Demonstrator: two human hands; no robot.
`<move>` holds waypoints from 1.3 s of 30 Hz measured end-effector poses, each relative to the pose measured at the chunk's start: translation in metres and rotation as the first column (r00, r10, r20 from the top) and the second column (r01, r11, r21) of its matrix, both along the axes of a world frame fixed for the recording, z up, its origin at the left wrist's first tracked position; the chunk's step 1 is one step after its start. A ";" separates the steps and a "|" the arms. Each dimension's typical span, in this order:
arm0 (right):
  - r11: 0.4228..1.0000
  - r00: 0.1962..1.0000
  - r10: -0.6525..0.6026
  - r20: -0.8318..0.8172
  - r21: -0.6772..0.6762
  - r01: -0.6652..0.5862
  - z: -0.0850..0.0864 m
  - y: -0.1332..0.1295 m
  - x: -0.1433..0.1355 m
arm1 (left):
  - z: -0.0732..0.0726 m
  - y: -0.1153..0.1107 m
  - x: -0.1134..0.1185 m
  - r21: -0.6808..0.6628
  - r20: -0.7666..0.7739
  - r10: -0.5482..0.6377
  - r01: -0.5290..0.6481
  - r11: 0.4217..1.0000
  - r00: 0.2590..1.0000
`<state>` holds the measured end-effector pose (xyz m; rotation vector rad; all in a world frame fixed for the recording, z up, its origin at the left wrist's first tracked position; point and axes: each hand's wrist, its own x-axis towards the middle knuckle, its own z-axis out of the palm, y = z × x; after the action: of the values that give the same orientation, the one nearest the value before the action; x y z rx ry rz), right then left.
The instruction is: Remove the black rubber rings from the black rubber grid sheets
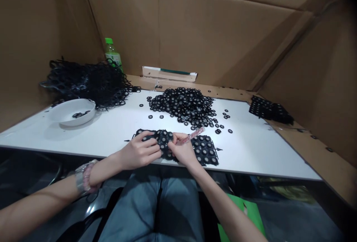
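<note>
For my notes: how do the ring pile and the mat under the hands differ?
The pile is a loose jumble; the mat has round pieces in rows. The pile lies farther back, the mat near the front edge of the table. No hand touches the pile; the left hand and right hand are at the mat. Both show black rounds with paler centres.

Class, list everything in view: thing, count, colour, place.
Studded sheet: one, black, front edge
Pen-like stick: one, reddish, over sheet
Loose rings: many, black, centre
Tangled webbing: one heap, black, far left
Bowl: one, white, left
Pieces: several, dark, inside bowl
Bottle: one, green-capped, behind webbing
Perforated sheets: uncounted, black, right
Tabletop: one, white, centre
Cardboard walls: three, brown, around
Strip: one, white, back wall
Green item: one, unclear, below table
Trousers: one pair, blue, below
Wristbands: two, pink, silvery, left wrist
Left hand: one, on sheet
Right hand: one, holding stick
</note>
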<state>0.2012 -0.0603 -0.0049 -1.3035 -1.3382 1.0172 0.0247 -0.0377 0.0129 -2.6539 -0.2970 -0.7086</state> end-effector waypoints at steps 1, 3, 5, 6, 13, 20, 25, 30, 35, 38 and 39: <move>1.000 1.000 0.006 -0.017 -0.009 -0.007 0.000 0.000 0.000 | -0.001 0.000 0.000 -0.013 0.015 0.000 0.000 1.000 1.000; 1.000 0.998 0.018 -0.055 -0.022 -0.019 -0.001 0.000 0.000 | -0.003 0.001 -0.001 -0.029 0.029 0.008 -0.008 1.000 1.000; 0.999 0.997 0.025 -0.076 -0.019 -0.027 -0.001 0.000 0.000 | -0.004 0.001 0.000 -0.045 0.033 0.015 -0.014 0.999 0.999; 0.999 0.997 0.027 -0.078 -0.016 -0.028 0.000 0.000 0.000 | -0.005 0.001 0.000 -0.061 0.033 0.020 -0.018 0.998 0.999; 0.993 0.990 0.003 0.140 0.116 -0.019 -0.001 0.000 -0.004 | -0.008 0.004 0.000 -0.067 0.034 0.035 -0.033 0.997 0.999; 0.979 0.972 0.018 0.233 0.192 -0.064 -0.005 -0.001 -0.004 | -0.006 0.005 0.001 -0.036 0.032 0.071 -0.070 0.997 0.997; 0.999 0.976 -0.038 -0.213 0.012 0.041 0.004 0.011 0.015 | 0.027 0.005 0.005 -0.380 -0.157 -0.011 -0.050 0.924 0.988; 0.980 0.969 -0.132 -0.208 0.120 0.160 0.012 0.040 0.029 | 0.032 0.037 0.025 -0.605 -0.054 0.257 -0.236 0.760 0.965; 0.977 0.981 -0.172 -0.088 0.111 0.181 0.001 0.051 0.029 | 0.006 0.068 0.048 -0.788 -0.168 0.230 -0.271 0.553 0.959; 0.977 0.985 -0.171 0.009 0.131 0.169 -0.003 0.049 0.029 | -0.001 0.076 0.052 -0.852 -0.175 0.129 -0.216 0.477 0.976; 0.979 0.986 -0.162 0.033 0.132 0.156 -0.004 0.049 0.029 | -0.002 0.078 0.051 -0.868 -0.177 0.079 -0.193 0.458 0.981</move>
<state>0.2302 -0.0115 -0.0088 -1.3185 -1.2876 0.7839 0.0761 0.0402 0.0112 -3.5598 -1.1173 -0.3654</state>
